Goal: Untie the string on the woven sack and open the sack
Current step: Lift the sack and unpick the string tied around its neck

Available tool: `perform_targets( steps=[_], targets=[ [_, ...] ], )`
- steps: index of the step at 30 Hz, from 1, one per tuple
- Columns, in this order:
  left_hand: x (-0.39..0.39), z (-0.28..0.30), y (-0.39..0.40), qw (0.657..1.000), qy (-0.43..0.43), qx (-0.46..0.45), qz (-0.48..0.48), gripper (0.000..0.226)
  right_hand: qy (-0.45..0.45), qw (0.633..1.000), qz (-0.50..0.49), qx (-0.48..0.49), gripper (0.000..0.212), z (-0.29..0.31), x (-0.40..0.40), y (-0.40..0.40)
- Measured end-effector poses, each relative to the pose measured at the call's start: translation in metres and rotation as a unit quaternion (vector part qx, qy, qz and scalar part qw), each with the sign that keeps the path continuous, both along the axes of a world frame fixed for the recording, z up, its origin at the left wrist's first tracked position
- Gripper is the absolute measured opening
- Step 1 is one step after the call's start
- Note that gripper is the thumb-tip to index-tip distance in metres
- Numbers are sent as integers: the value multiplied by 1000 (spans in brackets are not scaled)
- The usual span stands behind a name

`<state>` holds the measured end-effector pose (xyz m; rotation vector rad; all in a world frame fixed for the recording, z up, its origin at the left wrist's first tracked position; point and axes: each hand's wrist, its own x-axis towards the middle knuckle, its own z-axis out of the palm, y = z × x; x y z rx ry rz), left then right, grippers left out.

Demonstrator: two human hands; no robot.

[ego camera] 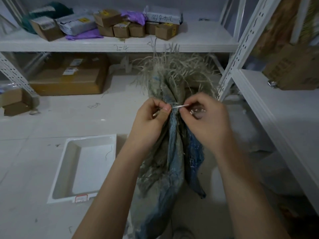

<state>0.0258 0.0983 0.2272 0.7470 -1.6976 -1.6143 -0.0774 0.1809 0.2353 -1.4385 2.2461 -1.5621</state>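
A worn grey and blue woven sack (174, 152) stands upright on the floor, its neck gathered tight and its frayed top (174, 69) fanning out above. A thin pale string (180, 106) is wound round the neck. My left hand (151, 119) pinches the string at the left of the neck between thumb and forefinger. My right hand (205, 118) pinches the string's free end at the right, pulled out sideways. The knot itself is mostly hidden by my fingers.
A white shallow tray (67, 169) lies on the tiled floor to the left. A white shelf (120, 44) behind holds several small boxes and parcels. A large cardboard box (69, 78) sits under it. Another white rack (276, 109) stands close on the right.
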Motion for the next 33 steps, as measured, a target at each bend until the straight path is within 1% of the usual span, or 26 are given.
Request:
perform_targets(
  steps=[3, 5, 7, 9, 12, 17, 21, 24, 27, 29, 31, 33],
  targets=[
    [-14, -7, -9, 998, 2, -51, 41, 23, -31, 999, -26, -32, 15, -7, -2, -17],
    [-21, -17, -19, 995, -11, -97, 24, 24, -28, 998, -28, -51, 16, -23, -8, -23],
    [-25, -37, -28, 993, -29, -112, -6, 23, -73, 995, -29, -55, 22, -48, -16, -25],
    [-29, -71, -33, 993, -53, -101, -23, 22, -128, 990, -41, -41, 31, -85, -22, -28],
    [-33, -139, -37, 993, -95, -65, -27, 23, -156, 986, -60, 18, 34, -153, -24, -34],
    [-25, -250, -32, 989, -142, 3, -38, 23, -184, 973, -71, 122, 14, -264, -19, -32],
    [-15, -321, -26, 983, -172, 49, -41, 12, -203, 961, -67, 174, 13, -329, -9, -29],
    [-10, -359, -22, 973, -214, 76, -29, 5, -206, 950, -65, 225, 11, -363, -1, -28],
    [-5, -379, -16, 958, -264, 106, -23, 8, -220, 932, -49, 283, 4, -388, 5, -24],
    [-3, -379, -17, 955, -278, 96, -35, 17, -229, 927, -49, 295, 8, -393, 6, -21],
    [-1, -370, -21, 952, -295, 66, -50, 15, -239, 926, -54, 287, 10, -389, 5, -20],
    [1, -356, -24, 943, -331, -2, -35, 9, -246, 927, -57, 279, 15, -381, 4, -19]
  ],
)
